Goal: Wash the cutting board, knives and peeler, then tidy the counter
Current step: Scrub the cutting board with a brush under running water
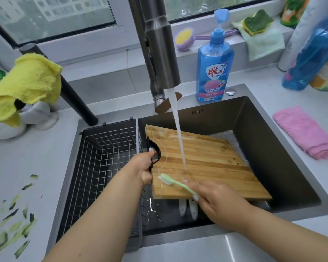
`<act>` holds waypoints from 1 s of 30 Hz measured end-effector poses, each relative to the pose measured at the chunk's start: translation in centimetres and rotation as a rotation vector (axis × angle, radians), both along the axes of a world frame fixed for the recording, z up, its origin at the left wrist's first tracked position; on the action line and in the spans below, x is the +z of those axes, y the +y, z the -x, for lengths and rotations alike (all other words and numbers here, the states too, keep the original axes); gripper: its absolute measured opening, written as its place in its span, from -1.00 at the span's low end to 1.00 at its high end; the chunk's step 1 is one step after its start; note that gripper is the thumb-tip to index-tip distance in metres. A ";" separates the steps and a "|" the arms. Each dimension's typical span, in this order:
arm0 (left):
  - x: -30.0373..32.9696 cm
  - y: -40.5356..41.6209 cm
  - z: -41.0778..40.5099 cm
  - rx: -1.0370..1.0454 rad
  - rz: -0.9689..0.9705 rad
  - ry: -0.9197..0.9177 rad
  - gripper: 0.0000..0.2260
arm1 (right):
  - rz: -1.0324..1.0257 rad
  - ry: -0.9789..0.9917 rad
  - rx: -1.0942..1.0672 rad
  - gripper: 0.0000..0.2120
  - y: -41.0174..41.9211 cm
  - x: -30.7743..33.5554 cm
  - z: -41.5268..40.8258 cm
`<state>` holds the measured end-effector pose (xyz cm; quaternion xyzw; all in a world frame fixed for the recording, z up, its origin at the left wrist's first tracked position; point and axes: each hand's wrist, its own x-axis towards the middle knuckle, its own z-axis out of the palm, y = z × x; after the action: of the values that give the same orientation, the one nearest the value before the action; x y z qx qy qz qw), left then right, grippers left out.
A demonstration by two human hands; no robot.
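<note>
A wooden cutting board (203, 156) lies tilted in the dark sink (269, 140), under water running from the steel faucet (163, 53). My left hand (142, 167) grips the board's black handle at its left edge. My right hand (218, 199) holds a green brush (173, 182), whose white bristles press on the board's near left corner. Two white handles (187, 208) poke out from beneath the board's front edge; their blades are hidden.
A wire drain basket (106, 157) fills the sink's left part. Cucumber peels (13, 222) are scattered on the left counter. A blue soap bottle (214, 67) stands behind the sink, a pink cloth (303, 132) lies on the right, and a yellow cloth (27, 82) hangs on the left.
</note>
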<state>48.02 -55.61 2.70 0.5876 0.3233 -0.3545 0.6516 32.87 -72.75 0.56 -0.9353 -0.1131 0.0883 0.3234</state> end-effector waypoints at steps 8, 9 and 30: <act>-0.5 0.4 0.3 0.013 0.006 0.024 -0.77 | 0.087 0.089 -0.134 -0.56 -1.7 -0.5 -0.2; -0.6 0.5 0.3 0.017 0.002 0.028 -0.77 | 0.058 0.091 -0.088 -0.56 -1.5 -0.1 0.4; -1.4 0.7 2.0 0.014 0.000 -0.046 -0.79 | 0.045 0.315 -0.264 -0.53 -0.5 -2.6 -8.6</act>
<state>46.02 -54.89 1.31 0.5932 0.3121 -0.3362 0.6615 41.48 -73.20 -2.04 -0.9235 0.0643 0.1930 0.3251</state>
